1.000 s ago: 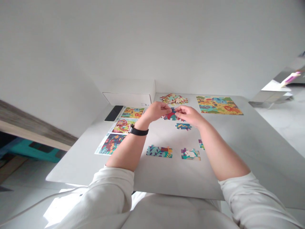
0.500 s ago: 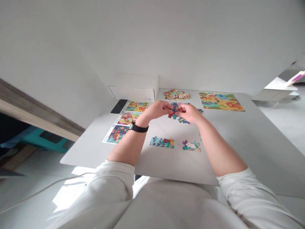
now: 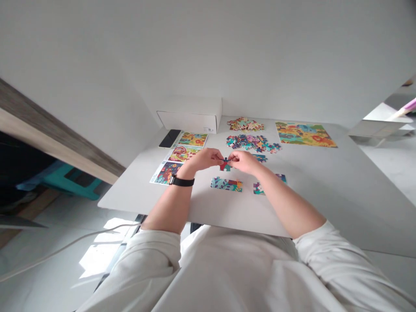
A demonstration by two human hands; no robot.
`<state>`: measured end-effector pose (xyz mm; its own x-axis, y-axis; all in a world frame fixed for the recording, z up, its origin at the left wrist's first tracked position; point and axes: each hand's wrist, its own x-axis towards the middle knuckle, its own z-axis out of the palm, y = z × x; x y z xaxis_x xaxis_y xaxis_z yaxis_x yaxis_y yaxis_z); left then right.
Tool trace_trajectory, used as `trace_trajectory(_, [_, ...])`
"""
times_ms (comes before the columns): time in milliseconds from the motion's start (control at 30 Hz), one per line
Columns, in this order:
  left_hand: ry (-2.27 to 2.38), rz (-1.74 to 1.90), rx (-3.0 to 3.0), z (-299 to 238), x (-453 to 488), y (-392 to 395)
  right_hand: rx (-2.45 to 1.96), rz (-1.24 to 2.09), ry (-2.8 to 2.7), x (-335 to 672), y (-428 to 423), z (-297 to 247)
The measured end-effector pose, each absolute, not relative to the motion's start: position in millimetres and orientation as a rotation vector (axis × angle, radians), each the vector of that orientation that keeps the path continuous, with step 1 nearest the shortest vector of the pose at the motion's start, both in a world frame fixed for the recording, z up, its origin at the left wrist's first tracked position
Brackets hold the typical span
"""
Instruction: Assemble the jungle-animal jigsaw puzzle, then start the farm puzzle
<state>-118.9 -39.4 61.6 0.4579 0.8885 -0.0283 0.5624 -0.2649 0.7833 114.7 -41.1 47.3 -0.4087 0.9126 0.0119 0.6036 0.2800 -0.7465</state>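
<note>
My left hand [image 3: 204,158] and my right hand [image 3: 242,161] meet above the white table [image 3: 325,182], both pinching small red and blue puzzle pieces [image 3: 225,164] between their fingertips. A black watch sits on my left wrist. Just below the hands lies a joined strip of teal puzzle pieces [image 3: 226,184]. Another small joined group [image 3: 259,188] shows beside my right forearm. A heap of loose blue and pink pieces [image 3: 251,142] lies behind the hands.
A finished colourful puzzle [image 3: 303,134] lies at the back right, with a second heap of pieces [image 3: 245,125] to its left. A white box [image 3: 191,116], a black phone [image 3: 170,138] and three picture cards [image 3: 180,156] line the left side.
My hands drew back toward me with the pieces still pinched, uncovering the heap of blue and pink pieces behind them. The camera view shifted, so the table appears further right.
</note>
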Motion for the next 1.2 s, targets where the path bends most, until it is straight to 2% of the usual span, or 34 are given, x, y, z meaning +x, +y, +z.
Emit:
trace_trajectory(567, [1.482, -0.002, 2.178, 55.1, -129.4, -35.5, -1.283, 0.787, -2.287, 88.9, -58.1, 8.0])
trace_trajectory(1200, [1.534, -0.096, 2.232, 50.2, -122.6, -34.3, -1.300, 0.673, -2.373, 87.1, -56.3, 5.1])
